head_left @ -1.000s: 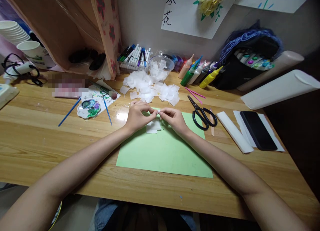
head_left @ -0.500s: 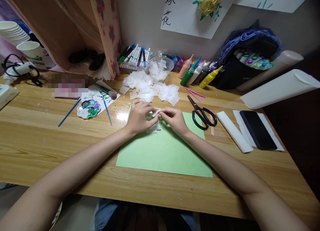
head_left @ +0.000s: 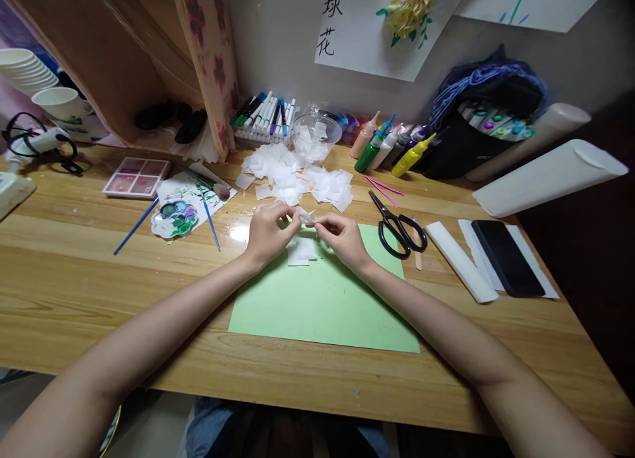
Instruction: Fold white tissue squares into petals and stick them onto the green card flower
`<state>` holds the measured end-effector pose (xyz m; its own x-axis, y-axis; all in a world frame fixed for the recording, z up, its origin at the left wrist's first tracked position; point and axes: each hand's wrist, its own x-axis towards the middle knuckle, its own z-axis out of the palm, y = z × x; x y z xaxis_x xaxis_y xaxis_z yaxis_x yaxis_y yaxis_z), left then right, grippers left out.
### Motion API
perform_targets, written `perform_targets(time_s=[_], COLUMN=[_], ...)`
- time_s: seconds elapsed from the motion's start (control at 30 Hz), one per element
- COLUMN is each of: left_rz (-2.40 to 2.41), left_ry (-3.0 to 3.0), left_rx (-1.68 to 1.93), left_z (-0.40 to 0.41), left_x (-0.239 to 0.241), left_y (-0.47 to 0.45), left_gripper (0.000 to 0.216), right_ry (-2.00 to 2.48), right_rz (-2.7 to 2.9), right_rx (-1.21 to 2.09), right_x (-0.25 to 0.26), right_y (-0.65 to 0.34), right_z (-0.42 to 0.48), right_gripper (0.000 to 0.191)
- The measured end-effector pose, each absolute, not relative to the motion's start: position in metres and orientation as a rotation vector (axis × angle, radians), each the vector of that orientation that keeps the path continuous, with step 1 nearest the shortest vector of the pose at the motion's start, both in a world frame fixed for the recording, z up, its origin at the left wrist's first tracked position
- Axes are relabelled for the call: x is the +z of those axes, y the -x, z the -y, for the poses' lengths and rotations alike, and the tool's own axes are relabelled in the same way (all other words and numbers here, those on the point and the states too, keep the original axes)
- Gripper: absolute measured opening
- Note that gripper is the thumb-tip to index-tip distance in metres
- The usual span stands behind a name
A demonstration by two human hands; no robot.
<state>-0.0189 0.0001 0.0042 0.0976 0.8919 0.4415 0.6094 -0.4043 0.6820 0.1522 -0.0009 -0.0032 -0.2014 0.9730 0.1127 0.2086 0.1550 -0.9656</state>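
Between my two hands is a small crumpled piece of white tissue paper (head_left: 307,216). My left hand (head_left: 270,236) pinches its left side between thumb and fingers. My right hand (head_left: 342,239) has its thumb and index finger pressed together on the lower right end of the same piece. Both hands are above the far part of a light green sheet of paper (head_left: 322,312). A few flat white tissue squares (head_left: 300,253) lie on the sheet just below the hands. Past my fingertips spreads a loose heap of white tissue squares (head_left: 282,173).
Black-handled scissors (head_left: 394,229) and a wooden stick (head_left: 418,246) lie right of the green sheet. A clear bowl (head_left: 317,140), paint bottles (head_left: 389,143) and markers (head_left: 265,114) line the back. Left are a paint palette (head_left: 173,218) and brushes (head_left: 211,220); far right, a phone (head_left: 506,256).
My left hand has drawn back slightly, its fingers curling closer together. More of the tissue piece shows between the hands, and the squares beneath are less covered. The view has shifted slightly.
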Motion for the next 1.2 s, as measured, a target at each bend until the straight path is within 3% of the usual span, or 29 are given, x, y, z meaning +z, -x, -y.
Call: perform_targets(time_s=[0.33,0.57,1.2], left_rz=[-1.473,-1.409,-1.417], left_ry=[-2.029,-2.279,-1.965], left_rx=[1.276,1.188,1.237], left_z=[0.0018,0.0058,0.0022], left_x=[0.0076,0.0059,0.0093], left_y=[0.0174,0.0180,0.0194], left_gripper=[0.012,0.016,0.012], right_ry=[1.178,1.174,1.131], right_rz=[1.592,1.668,1.627], right_rx=[1.092,1.047,1.029], right_x=[-0.0027,0.0008,-0.0015], right_y=[-0.1527,-0.1495,-0.1535], right_z=[0.0006,0.0045,0.0007], right_gripper=[0.020,0.032,0.022])
